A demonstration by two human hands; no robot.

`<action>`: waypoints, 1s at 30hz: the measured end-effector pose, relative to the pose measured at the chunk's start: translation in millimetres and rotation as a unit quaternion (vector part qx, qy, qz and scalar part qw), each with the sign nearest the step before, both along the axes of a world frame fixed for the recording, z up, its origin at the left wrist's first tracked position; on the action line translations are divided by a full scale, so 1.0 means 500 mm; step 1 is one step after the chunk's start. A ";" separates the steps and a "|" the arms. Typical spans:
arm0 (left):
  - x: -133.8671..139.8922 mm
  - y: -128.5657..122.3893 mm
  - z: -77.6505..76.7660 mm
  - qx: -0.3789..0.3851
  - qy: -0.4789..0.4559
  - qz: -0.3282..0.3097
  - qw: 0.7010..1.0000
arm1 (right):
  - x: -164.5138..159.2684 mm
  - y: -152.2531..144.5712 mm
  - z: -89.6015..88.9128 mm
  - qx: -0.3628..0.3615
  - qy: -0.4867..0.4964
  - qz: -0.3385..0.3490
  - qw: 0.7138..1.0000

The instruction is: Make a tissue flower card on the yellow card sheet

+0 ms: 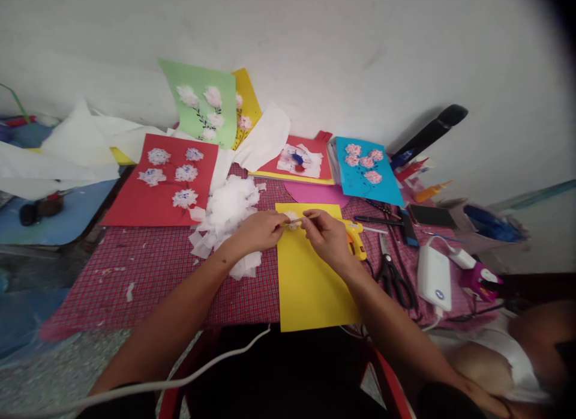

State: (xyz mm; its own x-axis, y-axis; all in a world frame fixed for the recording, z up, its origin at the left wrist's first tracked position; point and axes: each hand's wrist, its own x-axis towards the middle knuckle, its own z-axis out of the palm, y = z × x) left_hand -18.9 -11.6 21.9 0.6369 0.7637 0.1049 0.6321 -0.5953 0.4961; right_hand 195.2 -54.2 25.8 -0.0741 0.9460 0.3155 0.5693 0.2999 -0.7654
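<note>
Over the top of the yellow sheet (315, 281), my left hand (263, 230) and my right hand (327, 236) are close together, both with pinched fingers. A thin brownish stick (297, 220) runs between their fingertips, with one end at each hand. A small white tissue-paper flower (292, 215) shows right behind the stick; whether it touches the stick or lies on the sheet, I cannot tell. Beside my left forearm spreads a heap of white tissue pieces (231, 206). Just right of my right hand lies a yellow glue gun (357, 242), partly hidden by the hand.
Sheets with paper flowers stand behind: red (130, 191), green (171, 77) and blue (351, 188). Black-handled scissors (396, 281), a white power bank (434, 278) and a dark cutter (408, 227) lie right. A white cable (216, 360) crosses in front. Another person's limb (486, 368) shows lower right.
</note>
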 end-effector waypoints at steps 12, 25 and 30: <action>0.006 -0.009 -0.001 0.029 0.100 -0.020 0.994 | 0.002 -0.001 0.000 -0.026 0.049 0.002 0.998; 0.004 -0.009 -0.006 0.026 0.070 -0.018 0.997 | 0.001 -0.012 0.025 0.006 0.013 0.000 1.000; 0.003 -0.009 -0.009 0.025 0.060 -0.017 0.998 | 0.001 -0.018 0.038 0.021 0.012 0.005 1.000</action>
